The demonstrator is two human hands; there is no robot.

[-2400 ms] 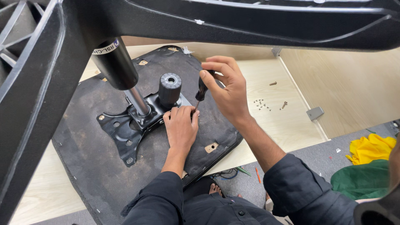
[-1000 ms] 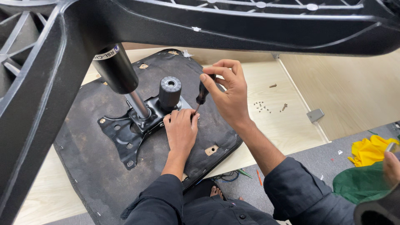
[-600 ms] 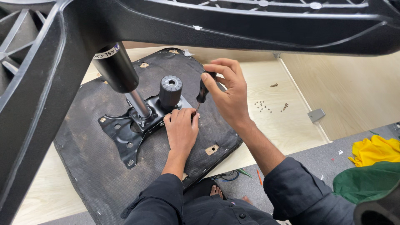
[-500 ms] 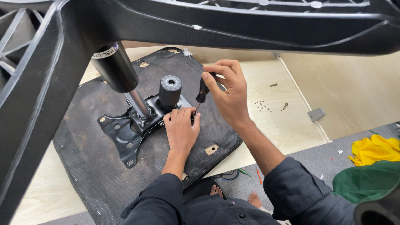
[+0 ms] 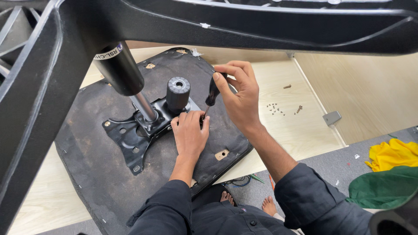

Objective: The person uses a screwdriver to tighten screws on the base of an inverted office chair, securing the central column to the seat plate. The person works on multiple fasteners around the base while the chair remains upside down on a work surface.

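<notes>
My right hand point(image 5: 238, 93) is wrapped around the black handle of a screwdriver point(image 5: 211, 95), thumb and fingers pinching it near the top, the tool standing almost upright with a slight tilt and its thin metal shaft running down to the black metal mounting plate point(image 5: 133, 135). My left hand point(image 5: 190, 134) lies flat, palm down, on the upturned chair seat point(image 5: 91, 161), fingers together and resting against the edge of the plate, right beside the screwdriver's tip; it grips nothing. The seat underside is covered in worn, dusty black fabric, stapled along the rim, with small cut-outs showing pale wood beneath. The plate is bolted at its centre, with several holes in its arms, a short black knurled knob point(image 5: 178, 92) rising from it and a gas lift cylinder point(image 5: 124, 76), black above and bright steel below, slanting out of it. The seat rests on a pale wooden board point(image 5: 278, 126), where a few loose screws point(image 5: 275, 109) lie well to my right. A black chair frame point(image 5: 261, 26) crosses overhead, close to the camera.
</notes>
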